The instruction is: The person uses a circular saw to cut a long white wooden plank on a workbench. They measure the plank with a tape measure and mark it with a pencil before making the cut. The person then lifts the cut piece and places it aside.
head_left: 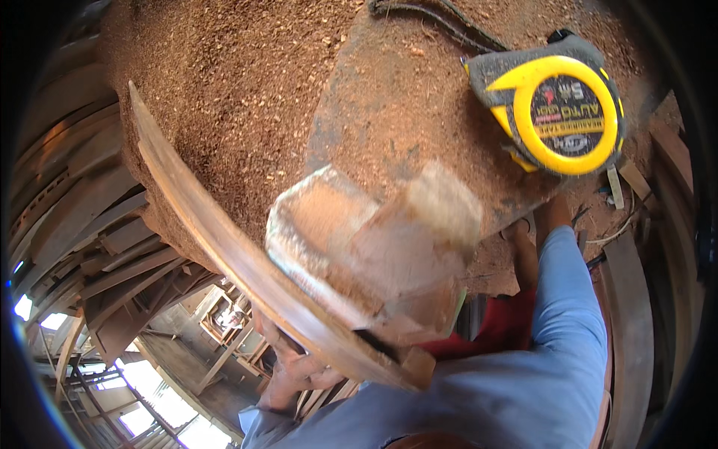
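A long, curved strip of brown wood point(254, 280) runs from the upper left down to the lower middle. My left hand point(299, 368) is closed around its lower part from the outer side; the strip covers some of the fingers. Beside the strip, a dusty block-shaped wooden piece point(321, 213) with pale worn edges is partly smeared by motion. My right arm reaches up in a blue sleeve, and only the wrist side of my right hand point(553, 212) shows below the worktop edge. Its fingers are hidden. Just above it lies a yellow and black tape measure point(576, 112).
Coarse sawdust point(224, 90) is heaped over the dark worktop point(333, 112). A black strap point(441, 22) lies at the far edge. Stacked boards point(112, 239) crowd the left, and more planks point(632, 329) stand on the right. A wooden frame point(223, 314) is at lower left.
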Action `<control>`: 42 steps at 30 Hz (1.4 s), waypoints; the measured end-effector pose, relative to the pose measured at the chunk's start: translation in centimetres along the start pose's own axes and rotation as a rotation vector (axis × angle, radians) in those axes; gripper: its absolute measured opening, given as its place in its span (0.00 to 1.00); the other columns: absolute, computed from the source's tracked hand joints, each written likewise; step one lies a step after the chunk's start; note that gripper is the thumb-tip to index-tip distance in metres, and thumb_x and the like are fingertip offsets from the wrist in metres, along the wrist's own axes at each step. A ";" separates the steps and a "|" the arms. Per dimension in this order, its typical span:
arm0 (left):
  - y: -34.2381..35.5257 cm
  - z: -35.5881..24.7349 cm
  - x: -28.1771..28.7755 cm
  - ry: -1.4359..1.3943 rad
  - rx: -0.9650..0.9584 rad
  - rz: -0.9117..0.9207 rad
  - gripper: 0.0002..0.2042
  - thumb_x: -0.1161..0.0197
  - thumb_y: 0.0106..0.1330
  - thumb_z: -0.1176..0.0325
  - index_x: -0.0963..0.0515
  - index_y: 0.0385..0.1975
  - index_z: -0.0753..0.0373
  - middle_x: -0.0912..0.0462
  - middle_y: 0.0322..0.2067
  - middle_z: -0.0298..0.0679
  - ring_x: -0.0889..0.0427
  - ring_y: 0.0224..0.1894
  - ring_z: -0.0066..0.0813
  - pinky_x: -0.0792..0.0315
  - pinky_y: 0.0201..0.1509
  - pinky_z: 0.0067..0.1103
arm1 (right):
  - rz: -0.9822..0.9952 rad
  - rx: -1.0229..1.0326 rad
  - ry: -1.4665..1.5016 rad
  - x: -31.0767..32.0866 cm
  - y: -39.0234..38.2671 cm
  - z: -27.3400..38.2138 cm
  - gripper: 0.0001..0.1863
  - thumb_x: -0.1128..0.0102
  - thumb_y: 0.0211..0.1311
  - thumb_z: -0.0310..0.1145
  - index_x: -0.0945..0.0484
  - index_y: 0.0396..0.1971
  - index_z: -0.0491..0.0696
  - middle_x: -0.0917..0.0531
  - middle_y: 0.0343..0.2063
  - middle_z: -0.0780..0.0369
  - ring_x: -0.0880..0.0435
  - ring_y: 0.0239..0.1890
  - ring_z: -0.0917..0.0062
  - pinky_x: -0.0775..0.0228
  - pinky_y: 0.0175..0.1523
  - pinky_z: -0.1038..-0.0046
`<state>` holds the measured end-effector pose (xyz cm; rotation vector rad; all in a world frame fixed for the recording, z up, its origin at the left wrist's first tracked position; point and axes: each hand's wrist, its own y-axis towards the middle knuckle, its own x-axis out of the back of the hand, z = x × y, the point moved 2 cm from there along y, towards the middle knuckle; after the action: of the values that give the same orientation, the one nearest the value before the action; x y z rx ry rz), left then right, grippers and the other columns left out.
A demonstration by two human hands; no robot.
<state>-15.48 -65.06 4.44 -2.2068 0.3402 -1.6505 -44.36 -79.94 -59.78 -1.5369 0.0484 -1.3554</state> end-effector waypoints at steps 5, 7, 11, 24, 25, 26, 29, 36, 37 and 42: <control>-0.5 0.5 0.0 -0.021 -0.051 -0.049 0.16 0.24 0.45 0.48 0.13 0.34 0.39 0.58 0.74 0.60 0.60 0.73 0.79 0.57 0.71 0.66 | 0.018 -0.103 0.075 1.8 -4.3 -3.6 0.14 0.42 0.61 0.37 0.14 0.44 0.52 0.13 0.43 0.53 0.13 0.44 0.52 0.21 0.48 0.52; -1.7 0.1 -0.2 -0.035 -0.010 -0.082 0.17 0.23 0.44 0.49 0.13 0.35 0.40 0.57 0.74 0.60 0.60 0.73 0.78 0.58 0.71 0.66 | -0.016 -0.109 0.105 5.0 -6.8 -4.4 0.14 0.43 0.61 0.36 0.14 0.44 0.52 0.13 0.43 0.54 0.13 0.44 0.52 0.21 0.47 0.52; -0.6 0.4 0.3 -0.066 -0.047 -0.119 0.20 0.22 0.41 0.51 0.13 0.38 0.43 0.53 0.74 0.62 0.60 0.74 0.76 0.61 0.71 0.65 | 0.010 -0.322 0.536 12.3 -15.8 -6.5 0.14 0.42 0.62 0.35 0.18 0.43 0.45 0.14 0.40 0.48 0.13 0.44 0.53 0.23 0.47 0.54; -1.9 0.6 0.2 -0.161 -0.156 -0.317 0.28 0.21 0.43 0.54 0.17 0.50 0.40 0.53 0.76 0.54 0.62 0.76 0.69 0.65 0.72 0.63 | -0.534 -0.575 2.030 28.5 -47.3 8.1 0.18 0.34 0.57 0.29 0.26 0.47 0.43 0.22 0.27 0.64 0.23 0.24 0.78 0.28 0.31 0.74; -2.0 0.7 0.0 -0.155 -0.159 -0.327 0.28 0.21 0.44 0.54 0.18 0.50 0.39 0.53 0.76 0.54 0.62 0.76 0.70 0.65 0.72 0.64 | -0.576 -0.584 1.962 30.0 -48.2 9.2 0.18 0.35 0.56 0.29 0.26 0.46 0.43 0.23 0.28 0.65 0.24 0.24 0.79 0.28 0.30 0.74; -2.0 0.6 0.1 -0.153 -0.154 -0.325 0.28 0.21 0.44 0.53 0.18 0.51 0.39 0.53 0.76 0.54 0.62 0.76 0.70 0.65 0.72 0.64 | -0.637 -0.550 1.880 31.5 -49.3 10.0 0.17 0.35 0.56 0.29 0.25 0.45 0.42 0.23 0.27 0.66 0.24 0.24 0.80 0.29 0.30 0.74; -2.0 0.6 0.0 -0.140 -0.126 -0.310 0.30 0.22 0.44 0.51 0.18 0.52 0.38 0.53 0.76 0.54 0.64 0.76 0.70 0.66 0.72 0.65 | -0.787 -0.493 1.655 37.9 -53.9 12.9 0.13 0.35 0.58 0.29 0.22 0.42 0.42 0.23 0.23 0.69 0.27 0.21 0.85 0.32 0.27 0.76; -2.1 0.1 0.2 -0.155 -0.114 -0.310 0.30 0.22 0.45 0.52 0.18 0.54 0.37 0.54 0.76 0.52 0.64 0.76 0.71 0.68 0.73 0.66 | -0.494 -0.396 1.402 41.6 -55.8 9.8 0.09 0.35 0.58 0.28 0.21 0.37 0.42 0.23 0.22 0.68 0.26 0.19 0.83 0.34 0.24 0.75; -2.1 0.4 -0.4 -0.149 -0.110 -0.326 0.29 0.22 0.46 0.51 0.17 0.53 0.38 0.54 0.76 0.52 0.65 0.76 0.70 0.68 0.74 0.64 | -0.527 -0.392 1.373 42.7 -55.9 10.7 0.10 0.35 0.58 0.28 0.21 0.38 0.42 0.22 0.23 0.68 0.26 0.20 0.84 0.34 0.25 0.75; -2.8 0.1 0.4 -0.166 -0.065 -0.262 0.30 0.22 0.46 0.51 0.18 0.54 0.37 0.54 0.77 0.50 0.66 0.78 0.67 0.72 0.76 0.60 | -0.474 -0.201 1.225 47.8 -59.4 12.6 0.19 0.34 0.55 0.27 0.19 0.48 0.39 0.13 0.37 0.60 0.17 0.40 0.74 0.25 0.52 0.70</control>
<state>-15.28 -62.71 5.95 -2.5064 0.0622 -1.5856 -51.01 -73.82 16.96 -0.6553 0.6186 -2.5578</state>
